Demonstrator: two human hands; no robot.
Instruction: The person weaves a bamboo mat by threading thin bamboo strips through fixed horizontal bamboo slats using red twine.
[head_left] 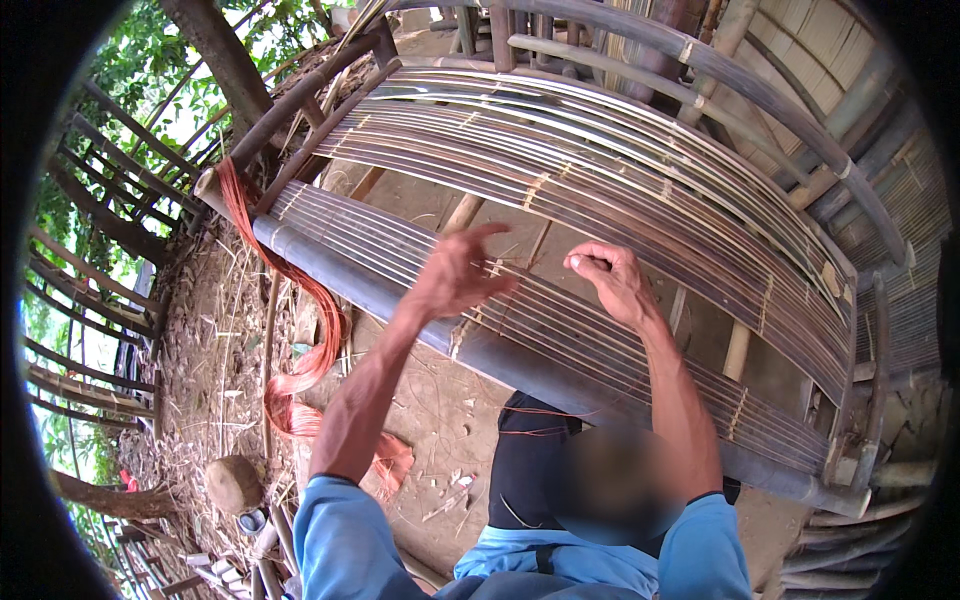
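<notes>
My left hand [462, 278] hovers over the front slats of a bamboo bench, its fingers spread and nothing seen in them. To its right, my right hand [612, 282] is raised above the gap in the bench seat, thumb and fingers pinched together. Whatever is in that pinch is too small to make out. The bamboo bench [590, 200] has thin slats tied crosswise with pale lashings. Over the left end of its thick front pole hangs a long bundle of orange strands [320, 300], trailing down to the ground. A few thin orange strands [530, 432] lie across my lap.
A bamboo rail [640, 40] runs along the bench's back. At the lower left, a round wooden block [234, 484] stands on the dirt floor [430, 470] amid dry scraps. Bamboo fencing [100, 290] borders the left, with greenery behind. Stacked poles [850, 550] lie at the lower right.
</notes>
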